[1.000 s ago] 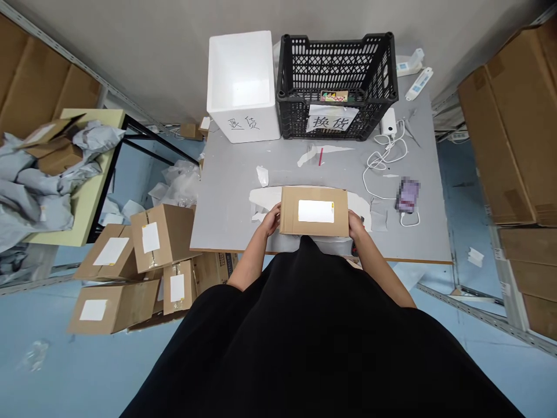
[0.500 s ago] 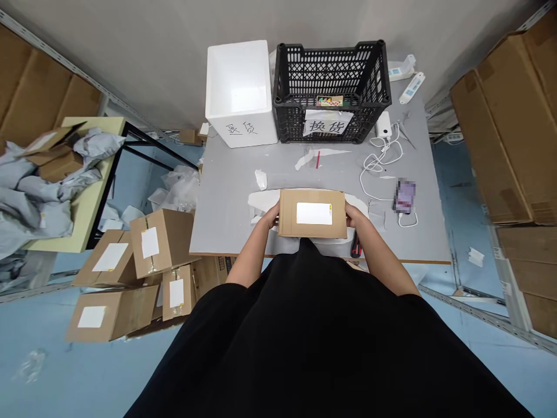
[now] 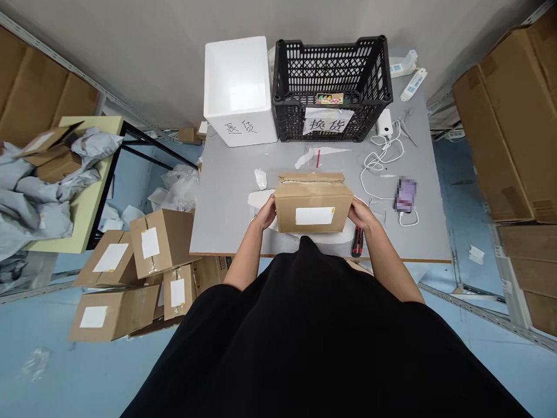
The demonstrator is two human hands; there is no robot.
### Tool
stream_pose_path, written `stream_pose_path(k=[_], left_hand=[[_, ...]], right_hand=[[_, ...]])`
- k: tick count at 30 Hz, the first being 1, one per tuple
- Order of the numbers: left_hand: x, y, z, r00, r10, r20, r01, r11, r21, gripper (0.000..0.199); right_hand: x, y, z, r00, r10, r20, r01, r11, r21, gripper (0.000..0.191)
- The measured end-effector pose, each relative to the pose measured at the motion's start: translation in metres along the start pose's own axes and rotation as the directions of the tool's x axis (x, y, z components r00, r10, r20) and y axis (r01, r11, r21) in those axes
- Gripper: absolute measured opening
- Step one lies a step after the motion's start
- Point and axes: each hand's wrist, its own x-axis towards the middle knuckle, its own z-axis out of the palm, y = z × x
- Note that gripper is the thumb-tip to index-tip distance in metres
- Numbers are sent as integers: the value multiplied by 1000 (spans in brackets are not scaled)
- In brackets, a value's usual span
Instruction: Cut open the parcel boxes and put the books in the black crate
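A brown cardboard box (image 3: pixel 287 216) with a white label on the side facing me is held between both hands over the grey table. It is tilted, so that its taped far side shows as well. My left hand (image 3: pixel 266 213) grips the left end, and my right hand (image 3: pixel 358 213) grips the right end; the fingertips are partly hidden behind the box. White paper sheets (image 3: pixel 260 200) lie underneath. Close to my right hand, a red and black box cutter (image 3: pixel 357 242) rests at the table's front edge.
Behind stand a white foam box (image 3: pixel 241 125) and a black plastic crate (image 3: pixel 333 142), both with handwritten signs. A phone (image 3: pixel 405 194) with a white cable (image 3: pixel 383 157) lies at right. Several labelled cartons (image 3: pixel 165 241) are stacked at left, near a side table (image 3: pixel 98 191) with grey parcels.
The cardboard box has been tipped: earlier only its labelled face showed, now a taped face is visible too. Both hands turned with it and stayed at its ends.
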Motion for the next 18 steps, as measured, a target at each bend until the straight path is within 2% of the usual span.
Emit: stream_pose_path(k=[4, 8, 13, 18], left_hand=[[-4, -3, 3, 1000, 19, -13, -20, 998, -51, 43], [-7, -11, 6, 999, 4, -40, -8, 994, -106, 51], [-12, -20, 5, 999, 23, -30, -27, 989, -143, 63], [-14, -27, 5, 999, 45, -18, -47, 984, -172, 73]], right_hand=[[-9, 7, -2, 998, -56, -14, 57, 995, 79, 32], [-17, 25, -5, 996, -14, -88, 24, 993, 113, 36], [-22, 52, -8, 980, 26, -196, 1, 991, 137, 32], [-21, 62, -4, 945, 42, -325, -6, 994, 112, 38]])
